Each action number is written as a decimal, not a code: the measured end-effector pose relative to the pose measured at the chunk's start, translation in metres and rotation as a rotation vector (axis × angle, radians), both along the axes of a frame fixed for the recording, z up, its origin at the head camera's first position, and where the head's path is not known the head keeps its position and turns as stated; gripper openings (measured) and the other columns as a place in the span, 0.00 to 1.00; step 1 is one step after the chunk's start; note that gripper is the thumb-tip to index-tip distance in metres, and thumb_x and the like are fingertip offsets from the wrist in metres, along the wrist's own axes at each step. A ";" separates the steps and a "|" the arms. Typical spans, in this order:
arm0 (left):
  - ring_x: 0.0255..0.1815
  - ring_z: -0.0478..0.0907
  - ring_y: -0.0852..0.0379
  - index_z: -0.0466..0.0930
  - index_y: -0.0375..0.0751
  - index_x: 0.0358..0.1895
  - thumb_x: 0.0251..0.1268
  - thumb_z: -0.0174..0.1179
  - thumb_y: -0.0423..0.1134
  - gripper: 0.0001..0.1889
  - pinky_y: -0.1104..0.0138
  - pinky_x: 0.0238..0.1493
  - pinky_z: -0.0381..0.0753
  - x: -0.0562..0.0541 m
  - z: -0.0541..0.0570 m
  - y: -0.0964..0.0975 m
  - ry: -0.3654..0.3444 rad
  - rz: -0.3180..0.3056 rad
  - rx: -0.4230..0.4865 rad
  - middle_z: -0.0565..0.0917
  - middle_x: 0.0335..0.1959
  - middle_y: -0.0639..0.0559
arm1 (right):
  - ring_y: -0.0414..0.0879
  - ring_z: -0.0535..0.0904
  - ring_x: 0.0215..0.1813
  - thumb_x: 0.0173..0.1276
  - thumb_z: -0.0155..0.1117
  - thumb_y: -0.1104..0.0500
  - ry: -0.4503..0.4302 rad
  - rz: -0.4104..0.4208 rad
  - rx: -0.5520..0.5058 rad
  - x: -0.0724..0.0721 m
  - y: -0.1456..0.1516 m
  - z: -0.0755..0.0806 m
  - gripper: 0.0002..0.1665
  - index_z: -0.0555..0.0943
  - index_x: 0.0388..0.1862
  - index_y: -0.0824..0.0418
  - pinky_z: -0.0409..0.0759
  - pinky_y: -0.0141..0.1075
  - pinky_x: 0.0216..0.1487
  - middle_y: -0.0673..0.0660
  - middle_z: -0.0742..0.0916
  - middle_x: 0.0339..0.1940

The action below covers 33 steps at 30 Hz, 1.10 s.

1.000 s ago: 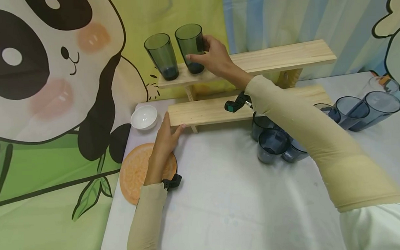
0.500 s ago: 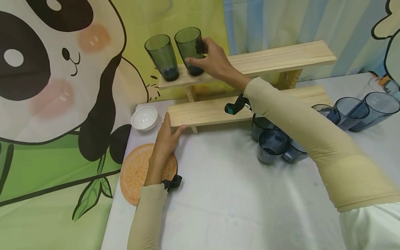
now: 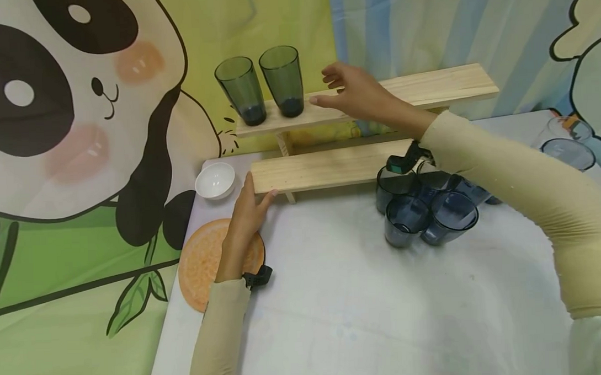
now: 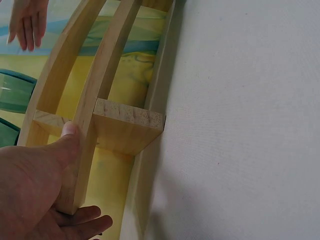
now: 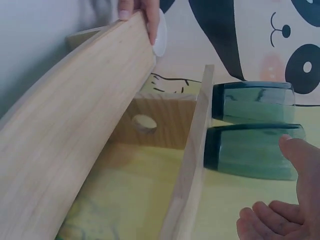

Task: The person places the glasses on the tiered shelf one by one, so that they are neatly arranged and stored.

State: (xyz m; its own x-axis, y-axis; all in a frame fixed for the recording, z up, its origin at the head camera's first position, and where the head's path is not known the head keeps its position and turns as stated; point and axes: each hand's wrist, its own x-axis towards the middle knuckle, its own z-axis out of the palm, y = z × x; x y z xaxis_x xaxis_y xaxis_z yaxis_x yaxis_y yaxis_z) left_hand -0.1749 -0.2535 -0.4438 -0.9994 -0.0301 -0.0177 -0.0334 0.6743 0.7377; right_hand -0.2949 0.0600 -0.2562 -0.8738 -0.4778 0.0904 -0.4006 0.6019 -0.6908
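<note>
Two tall tinted glasses (image 3: 283, 78) stand side by side, upright, at the left end of the upper board of a two-tier wooden shelf (image 3: 324, 167). My right hand (image 3: 354, 92) is just right of them, above the upper board, fingers loosely bent and holding nothing. In the right wrist view its thumb (image 5: 295, 150) overlaps the nearer glass (image 5: 252, 152). My left hand (image 3: 244, 217) grips the left end of the lower board. The left wrist view shows its thumb (image 4: 70, 132) on the board's front edge and its fingers round the end.
A cluster of blue-grey glasses (image 3: 406, 222) stands before the shelf on the right, partly under my right forearm. More glassware (image 3: 567, 153) is at the far right. A white bowl (image 3: 214, 181) and an orange round plate (image 3: 203, 257) lie at the table's left edge.
My right hand has let go of the right-hand tall glass and drawn back to the right. That glass stays on the upper board. The left hand keeps its hold.
</note>
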 end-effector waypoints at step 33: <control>0.87 0.45 0.38 0.30 0.46 0.88 0.75 0.55 0.68 0.56 0.43 0.84 0.50 0.000 0.000 0.000 -0.032 0.012 -0.007 0.44 0.88 0.37 | 0.13 0.66 0.57 0.82 0.61 0.44 -0.067 -0.375 -0.040 0.192 0.207 -0.103 0.35 0.69 0.81 0.54 0.65 0.07 0.49 0.64 0.78 0.75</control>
